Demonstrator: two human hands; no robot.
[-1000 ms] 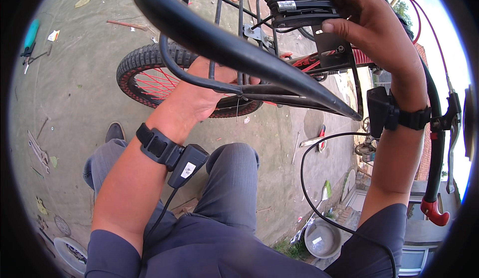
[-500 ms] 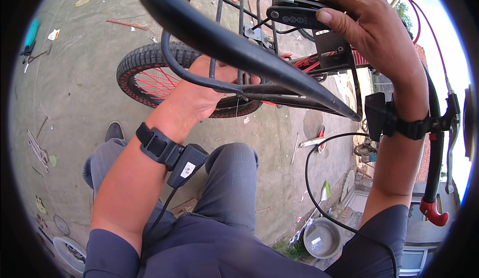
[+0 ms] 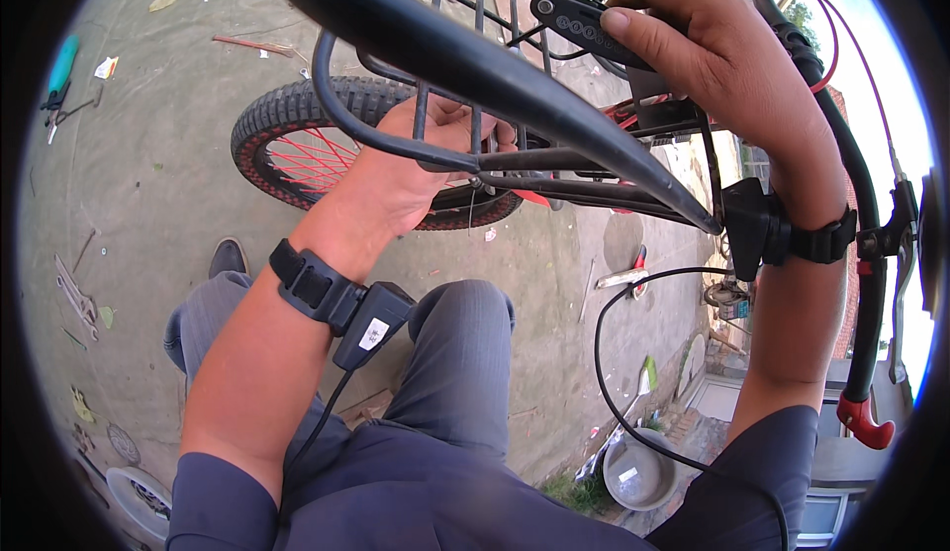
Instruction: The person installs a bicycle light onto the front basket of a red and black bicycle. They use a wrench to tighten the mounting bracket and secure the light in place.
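My right hand (image 3: 722, 86) is closed on a black folding multi-tool (image 3: 569, 22) with a silver piece on top, above the black metal rack (image 3: 495, 96) of a bicycle. My left hand (image 3: 401, 180) reaches in among the thin rack bars below the thick curved tube, fingers bent around something by the bars that is largely hidden. Behind it is a wheel with a knobbly tyre (image 3: 287, 106) and red spokes. A handlebar (image 3: 861, 343) with red end and brake lever runs down the right side, beside my forearm.
On the concrete ground (image 3: 148, 205) lie a turquoise-handled tool (image 3: 63, 66), wrenches (image 3: 77, 294), a red-handled tool (image 3: 633, 277) and scattered scraps. A metal basin (image 3: 638, 472) sits lower right, another container (image 3: 139, 502) lower left. A cable loops from my right wrist device.
The multi-tool has turned in my right hand, showing its flat side. The rack has shifted slightly upward, and my left fingers have moved a little with it.
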